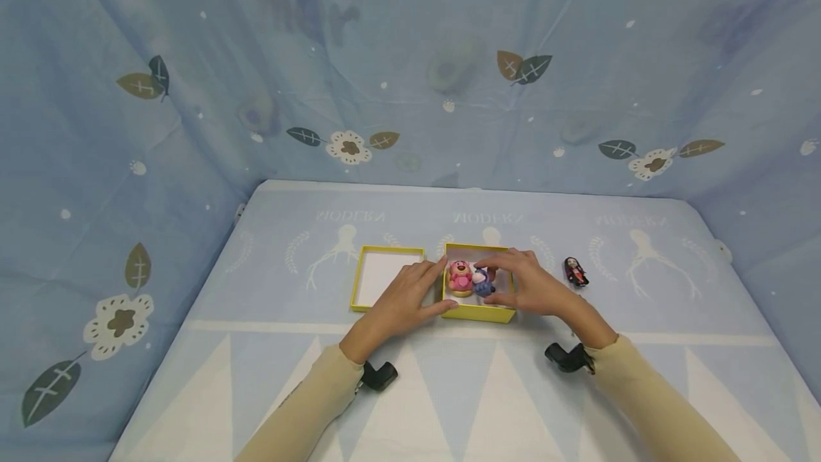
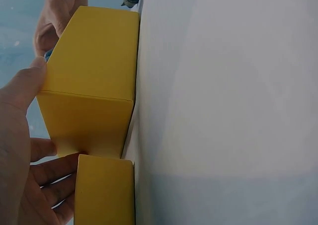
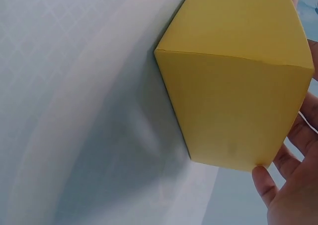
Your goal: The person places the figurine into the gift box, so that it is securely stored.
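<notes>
On my head feed I have a pink bear figurine [image 1: 459,278] with a paler muzzle and, right beside it, a blue donkey figurine [image 1: 483,282]; both are inside a yellow box [image 1: 477,313] with a pale interior on the tabletop [image 1: 449,376]. The hands are apart: the left hand [image 1: 409,292] spreads thumb and fingers at the box's left end, while the right hand [image 1: 531,285] reaches over the right end, thumb and fingers curving around the donkey. Whether they grip it, I can't tell. A white-lined yellow lid [image 1: 380,276] is to the left, a dark-haired doll [image 1: 576,272] to the right.

My left wrist feed shows that thumb at the box's rim, fingers extended beside its end wall.

My right wrist feed gives smooth yellow walls, the thumb tip by the box's upper corner and the figurines hidden.
</notes>
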The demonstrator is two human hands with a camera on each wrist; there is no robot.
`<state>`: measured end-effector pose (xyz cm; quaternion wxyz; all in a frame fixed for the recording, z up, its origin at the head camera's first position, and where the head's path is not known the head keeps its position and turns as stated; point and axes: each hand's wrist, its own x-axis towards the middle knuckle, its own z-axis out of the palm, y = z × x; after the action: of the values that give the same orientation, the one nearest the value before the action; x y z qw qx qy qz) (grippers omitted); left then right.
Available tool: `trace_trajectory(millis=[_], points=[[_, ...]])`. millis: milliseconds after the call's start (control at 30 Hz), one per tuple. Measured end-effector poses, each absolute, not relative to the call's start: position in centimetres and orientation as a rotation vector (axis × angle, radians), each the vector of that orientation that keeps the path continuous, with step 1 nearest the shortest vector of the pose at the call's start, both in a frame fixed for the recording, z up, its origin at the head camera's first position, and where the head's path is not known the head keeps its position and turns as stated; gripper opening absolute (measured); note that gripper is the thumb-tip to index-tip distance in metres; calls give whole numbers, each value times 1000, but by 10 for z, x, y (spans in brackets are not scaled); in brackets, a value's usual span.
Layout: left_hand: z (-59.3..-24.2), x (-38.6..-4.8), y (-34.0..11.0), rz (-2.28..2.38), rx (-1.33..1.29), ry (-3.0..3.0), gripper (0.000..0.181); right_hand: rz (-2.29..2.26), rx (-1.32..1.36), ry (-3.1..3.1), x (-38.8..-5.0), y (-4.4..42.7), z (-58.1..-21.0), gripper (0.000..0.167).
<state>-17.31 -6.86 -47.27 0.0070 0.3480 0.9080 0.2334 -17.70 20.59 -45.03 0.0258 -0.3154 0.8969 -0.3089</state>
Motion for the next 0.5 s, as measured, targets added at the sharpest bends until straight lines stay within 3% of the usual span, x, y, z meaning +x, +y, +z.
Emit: trace_trajectory(millis=[500], points=[[-475,-174,-69,737,1124,2858,83,-955,-895,2828,-179,199,-452,57]])
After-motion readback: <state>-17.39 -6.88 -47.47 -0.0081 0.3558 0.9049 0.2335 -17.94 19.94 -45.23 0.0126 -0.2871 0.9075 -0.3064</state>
